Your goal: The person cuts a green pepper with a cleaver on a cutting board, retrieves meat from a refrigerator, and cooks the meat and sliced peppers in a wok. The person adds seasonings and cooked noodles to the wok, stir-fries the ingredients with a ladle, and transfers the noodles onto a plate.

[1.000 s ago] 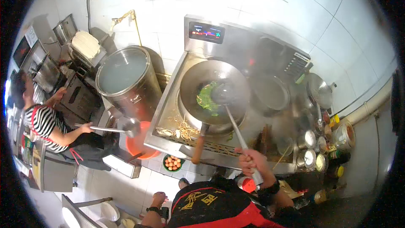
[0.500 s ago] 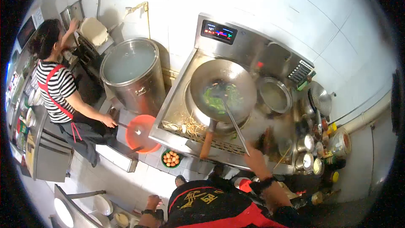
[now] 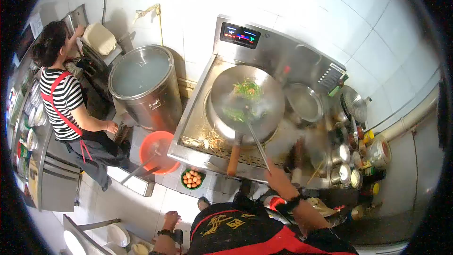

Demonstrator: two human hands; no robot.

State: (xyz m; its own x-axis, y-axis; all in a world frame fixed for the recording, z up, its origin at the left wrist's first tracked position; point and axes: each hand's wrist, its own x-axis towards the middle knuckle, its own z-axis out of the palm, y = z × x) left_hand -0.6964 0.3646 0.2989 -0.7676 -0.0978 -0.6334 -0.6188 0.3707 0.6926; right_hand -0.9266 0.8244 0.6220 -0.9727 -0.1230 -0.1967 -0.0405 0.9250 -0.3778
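Note:
My right hand (image 3: 281, 183) is closed around the long metal handle of a ladle (image 3: 257, 145). The ladle's head lies low in a steel wok (image 3: 272, 78), partly hidden by steam and food. Chopped green vegetables with orange-red bits (image 3: 247, 89) rest or fly near the wok's far wall, and more greens (image 3: 233, 114) lie around the ladle head. Toward me points the wok's wooden handle (image 3: 233, 159), untouched. My left hand (image 3: 171, 219) hangs low beside my apron, fingers loosely curled, with nothing visible in it.
Noodle-like scraps (image 3: 207, 142) litter the stove's left edge. Right of the wok sits a metal pan (image 3: 304, 104); seasoning containers (image 3: 344, 172) line the right side. A tall steel pot (image 3: 155, 108), orange basin (image 3: 153, 142), bowl of eggs (image 3: 192, 178) and a co-worker (image 3: 61, 104) are left.
Greens have moved up the wok's far side, and the ladle has shifted slightly toward me. The co-worker's lower hand has drawn back from the basin, where a long handle now leans lower.

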